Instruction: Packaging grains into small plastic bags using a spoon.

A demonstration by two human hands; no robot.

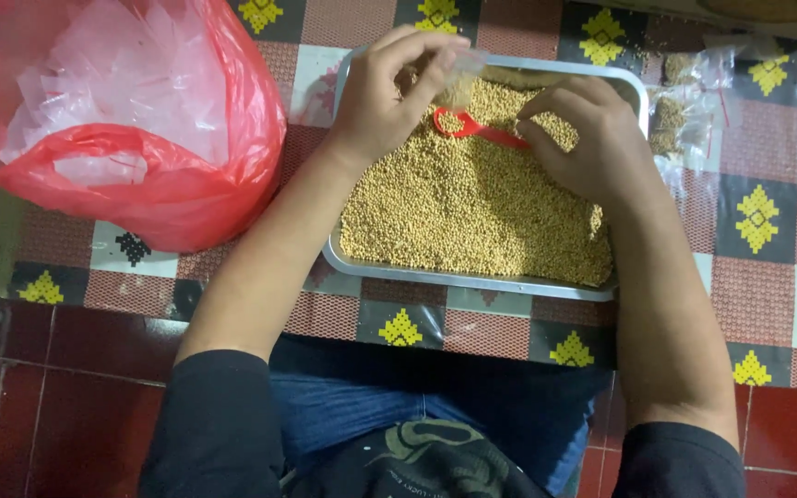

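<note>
Red plastic forms the small spoon we see lying over the heap of tan, round grains; its ring-shaped bowl points toward the left hand and its handle runs under the right hand. The right hand's fingers are closed around that handle, pressing it down against the grains. The left hand is pinched shut on a small clear plastic pouch, thumb and forefinger gripping its mouth, and the pouch already shows some grains inside. The pouch hangs just above the spoon's bowl, at the far edge of the heap, so the two hands sit near each other with the spoon between them.

The grains fill a rectangular metal tray nearly to the rim. The tray rests on a patterned mat with red, dark and white squares, spread over a red tiled floor. To the tray's left we see a red plastic bag holding clear empty pouches. Just beyond the tray's right corner lie a few filled clear packets.
</note>
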